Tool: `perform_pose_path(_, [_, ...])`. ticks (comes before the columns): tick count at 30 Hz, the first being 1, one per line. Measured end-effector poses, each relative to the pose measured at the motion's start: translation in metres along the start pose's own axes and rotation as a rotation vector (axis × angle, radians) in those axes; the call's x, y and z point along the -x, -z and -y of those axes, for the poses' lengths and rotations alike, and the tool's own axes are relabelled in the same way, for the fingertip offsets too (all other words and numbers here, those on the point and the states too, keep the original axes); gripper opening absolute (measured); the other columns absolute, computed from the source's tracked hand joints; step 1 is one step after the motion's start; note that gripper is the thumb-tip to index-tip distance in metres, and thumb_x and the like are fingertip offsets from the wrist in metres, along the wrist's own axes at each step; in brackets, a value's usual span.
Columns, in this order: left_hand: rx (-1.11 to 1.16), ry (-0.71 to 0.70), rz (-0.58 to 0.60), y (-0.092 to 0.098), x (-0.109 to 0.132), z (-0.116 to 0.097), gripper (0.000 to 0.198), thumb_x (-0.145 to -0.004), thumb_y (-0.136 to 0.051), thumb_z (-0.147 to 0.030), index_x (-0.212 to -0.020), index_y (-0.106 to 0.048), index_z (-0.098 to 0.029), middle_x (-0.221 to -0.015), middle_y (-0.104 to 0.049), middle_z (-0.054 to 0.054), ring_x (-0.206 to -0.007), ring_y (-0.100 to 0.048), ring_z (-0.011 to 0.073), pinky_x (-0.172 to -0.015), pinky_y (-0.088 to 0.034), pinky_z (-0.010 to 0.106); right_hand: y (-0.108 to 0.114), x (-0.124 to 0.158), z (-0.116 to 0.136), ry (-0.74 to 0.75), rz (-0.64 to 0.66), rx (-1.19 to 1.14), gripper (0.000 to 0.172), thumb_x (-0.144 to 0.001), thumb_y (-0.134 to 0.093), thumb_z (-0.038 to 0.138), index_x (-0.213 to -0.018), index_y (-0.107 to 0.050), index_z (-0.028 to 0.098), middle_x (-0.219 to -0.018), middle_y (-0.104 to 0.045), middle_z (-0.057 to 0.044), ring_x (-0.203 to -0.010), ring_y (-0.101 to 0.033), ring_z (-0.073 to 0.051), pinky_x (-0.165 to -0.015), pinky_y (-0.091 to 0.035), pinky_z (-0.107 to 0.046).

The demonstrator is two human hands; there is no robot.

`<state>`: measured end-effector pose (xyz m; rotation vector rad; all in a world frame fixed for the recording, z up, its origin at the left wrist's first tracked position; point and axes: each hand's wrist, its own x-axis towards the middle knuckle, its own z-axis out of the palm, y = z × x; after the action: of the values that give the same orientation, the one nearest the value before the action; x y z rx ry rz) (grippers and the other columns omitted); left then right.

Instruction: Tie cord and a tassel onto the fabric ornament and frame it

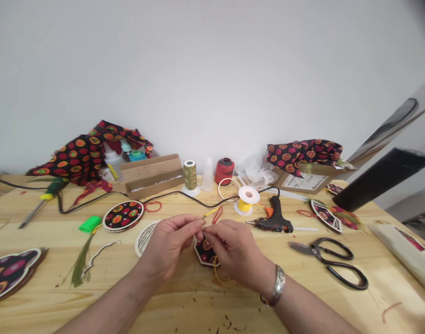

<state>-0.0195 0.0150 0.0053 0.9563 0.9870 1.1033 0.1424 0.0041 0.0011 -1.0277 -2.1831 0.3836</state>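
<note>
Two bare forearms reach in from the bottom edge over a pale wooden worktop [184,301], the right one wearing a silver bracelet [278,285]. At mid-table the left hand [169,246] and right hand [235,250] meet, their fingers pinched narrow together on a thin yellow cord [211,213]; the cord's free end points up and to the right, toward the yellow cord spool [247,198] beyond, while a loop of it sags beneath the right hand onto the wood. Just under the knuckles lies a small hexagonal fabric-covered piece [204,253], dark with red and orange dots, mostly hidden by both hands, so whether the cord is fastened to it cannot be told. What the fingertips grip besides the cord is too small to make out. Right of the hands a black glue gun [275,219] lies with its nozzle pointing left, and black scissors [329,260] rest with blades toward the hands. To the left sit a round patterned disc [124,215] and a green tassel [80,264] with its long axis running toward the camera. A patterned piece at the left edge [10,271] is cut off by the frame.
</note>
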Motion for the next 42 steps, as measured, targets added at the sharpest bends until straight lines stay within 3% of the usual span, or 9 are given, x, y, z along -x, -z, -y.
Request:
perform_pose_path(4, [-0.091,-0.093,-0.061,0.006,-0.003,0.000,0.017,-0.072,-0.069,-0.028,-0.061,-0.067,-0.014,-0.056,-0.057,-0.002,-0.047,-0.036,0.0060,-0.045,-0.028,0.018,0.008,-0.004,0.010,0.111,0.125,0.142,0.016,-0.088,-0.047,0.015,-0.082,-0.062,0.019,-0.075,-0.062,-0.003,-0.074,-0.053,-0.015,-0.070,-0.039,-0.027])
perform_pose_path(7, [-0.164,-0.128,-0.064,0.009,-0.004,0.000,0.019,-0.073,-0.067,-0.031,-0.063,-0.067,-0.015,-0.056,-0.056,-0.002,-0.048,-0.037,0.0072,-0.045,-0.029,0.019,0.023,-0.006,0.029,0.179,0.242,0.293,0.013,-0.087,-0.050,0.024,-0.086,-0.061,0.017,-0.096,-0.063,-0.007,-0.092,-0.051,-0.021,-0.084,-0.039,-0.037])
perform_pose_path(11, [-0.146,-0.132,-0.065,0.009,-0.004,0.000,0.019,-0.073,-0.068,-0.032,-0.064,-0.068,-0.015,-0.056,-0.056,-0.002,-0.047,-0.034,0.0058,-0.043,-0.026,0.018,0.056,0.009,0.037,0.064,0.398,0.383,0.009,-0.086,-0.052,0.024,-0.087,-0.059,0.019,-0.089,-0.063,-0.004,-0.083,-0.053,-0.020,-0.076,-0.044,-0.035])
perform_pose_path(14, [-0.065,-0.114,-0.075,0.007,-0.004,-0.002,0.017,-0.070,-0.070,-0.030,-0.065,-0.069,-0.014,-0.055,-0.057,-0.002,-0.045,-0.033,0.0047,-0.041,-0.024,0.018,0.086,0.046,0.008,-0.212,0.392,0.546,0.016,-0.087,-0.048,0.019,-0.077,-0.061,0.019,-0.082,-0.063,-0.006,-0.077,-0.057,-0.021,-0.071,-0.048,-0.036])
perform_pose_path(19, [-0.030,-0.127,-0.093,0.005,-0.004,-0.004,0.016,-0.068,-0.072,-0.030,-0.066,-0.071,-0.014,-0.059,-0.060,-0.001,-0.050,-0.042,0.0067,-0.047,-0.033,0.018,0.126,0.126,-0.062,-0.492,0.236,0.873,0.024,-0.081,-0.047,0.016,-0.095,-0.067,0.012,-0.101,-0.065,-0.016,-0.094,-0.060,-0.032,-0.080,-0.050,-0.046])
perform_pose_path(23, [-0.031,-0.155,-0.146,0.007,-0.007,-0.003,0.014,-0.068,-0.073,-0.030,-0.071,-0.073,-0.016,-0.069,-0.068,0.001,-0.073,-0.056,0.0133,-0.072,-0.043,0.023,0.130,0.157,-0.081,-0.572,0.203,0.867,0.032,-0.081,-0.044,0.023,-0.100,-0.067,0.010,-0.106,-0.066,-0.017,-0.099,-0.061,-0.031,-0.084,-0.052,-0.044])
perform_pose_path(29, [0.212,-0.151,-0.151,0.006,-0.010,-0.005,0.017,-0.061,-0.077,-0.023,-0.076,-0.075,-0.016,-0.090,-0.074,0.006,-0.105,-0.058,0.0207,-0.098,-0.037,0.031,0.127,0.162,-0.082,-0.625,0.186,0.935,0.042,-0.082,-0.034,0.021,-0.104,-0.066,0.005,-0.109,-0.066,-0.017,-0.101,-0.062,-0.031,-0.087,-0.052,-0.043])
perform_pose_path(35, [0.383,0.020,-0.040,0.005,-0.006,-0.012,0.008,-0.073,-0.065,-0.014,-0.075,-0.072,-0.011,-0.085,-0.075,0.011,-0.087,-0.068,0.0227,-0.089,-0.050,0.037,0.137,0.168,-0.086,-0.623,0.308,0.959,0.048,-0.069,-0.041,0.009,-0.111,-0.063,0.004,-0.115,-0.063,-0.016,-0.105,-0.060,-0.031,-0.088,-0.052,-0.042])
perform_pose_path(42, [0.422,0.078,-0.034,0.006,-0.006,-0.013,0.023,-0.083,-0.049,-0.005,-0.078,-0.070,-0.011,-0.087,-0.074,0.011,-0.086,-0.069,0.0237,-0.080,-0.056,0.044,0.140,0.174,-0.088,-0.599,0.295,0.859,0.062,-0.056,-0.045,0.004,-0.116,-0.059,0.006,-0.119,-0.060,-0.017,-0.110,-0.055,-0.032,-0.091,-0.049,-0.042])
